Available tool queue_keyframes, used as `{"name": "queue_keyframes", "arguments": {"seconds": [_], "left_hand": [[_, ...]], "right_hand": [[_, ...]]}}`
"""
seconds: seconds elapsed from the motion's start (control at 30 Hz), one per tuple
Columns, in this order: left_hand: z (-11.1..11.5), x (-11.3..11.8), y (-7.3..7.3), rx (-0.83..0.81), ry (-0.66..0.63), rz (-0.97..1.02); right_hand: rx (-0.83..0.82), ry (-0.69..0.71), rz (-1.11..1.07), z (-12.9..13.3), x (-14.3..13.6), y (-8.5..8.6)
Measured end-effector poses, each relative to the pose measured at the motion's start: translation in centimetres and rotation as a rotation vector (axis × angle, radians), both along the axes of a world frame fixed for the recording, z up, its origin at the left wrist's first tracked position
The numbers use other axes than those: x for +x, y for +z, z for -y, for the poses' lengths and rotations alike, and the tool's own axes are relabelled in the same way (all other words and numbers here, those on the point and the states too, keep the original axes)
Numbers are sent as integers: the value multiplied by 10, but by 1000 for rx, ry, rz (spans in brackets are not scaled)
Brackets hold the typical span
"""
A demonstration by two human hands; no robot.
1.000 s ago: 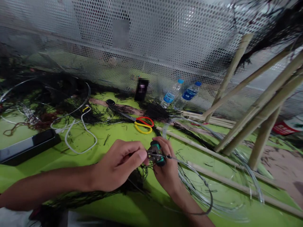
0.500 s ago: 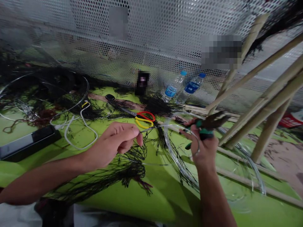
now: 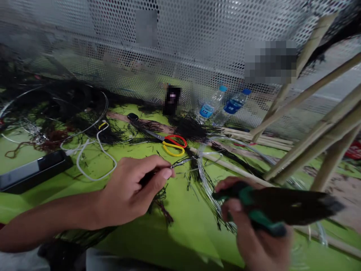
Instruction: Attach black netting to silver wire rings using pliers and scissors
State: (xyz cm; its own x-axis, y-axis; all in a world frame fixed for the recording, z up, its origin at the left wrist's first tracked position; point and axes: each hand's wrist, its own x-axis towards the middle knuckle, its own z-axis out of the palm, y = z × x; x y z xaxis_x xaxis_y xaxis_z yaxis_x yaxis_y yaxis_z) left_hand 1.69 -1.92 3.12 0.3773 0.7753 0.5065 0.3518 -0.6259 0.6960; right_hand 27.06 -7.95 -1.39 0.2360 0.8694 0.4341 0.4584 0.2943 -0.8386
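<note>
Head view: left hand [image 3: 132, 192] pinches thin wire [image 3: 183, 162]; right hand [image 3: 254, 229] grips green-handled pliers [image 3: 270, 210].

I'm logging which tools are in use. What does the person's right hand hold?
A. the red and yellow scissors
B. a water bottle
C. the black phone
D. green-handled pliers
D: the right hand grips the green-handled pliers, while the scissors, the bottles and the phone all lie untouched on the table.
</note>
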Motion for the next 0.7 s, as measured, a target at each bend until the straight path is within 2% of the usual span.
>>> {"name": "queue_keyframes", "arguments": {"seconds": [0.1,0.17,0.33,0.7], "left_hand": [[2,1,-2,207,59,-64],[3,3,-5,295,93,-89],[7,4,-9,358,88,-107],[14,10,-20,368,-11,-57]], "right_hand": [[-161,270,27,3,-13,-11],[-158,342,122,-3,-21,-20],[-58,327,291,-19,-35,-32],[69,278,356,-23,-41,-37]]}}
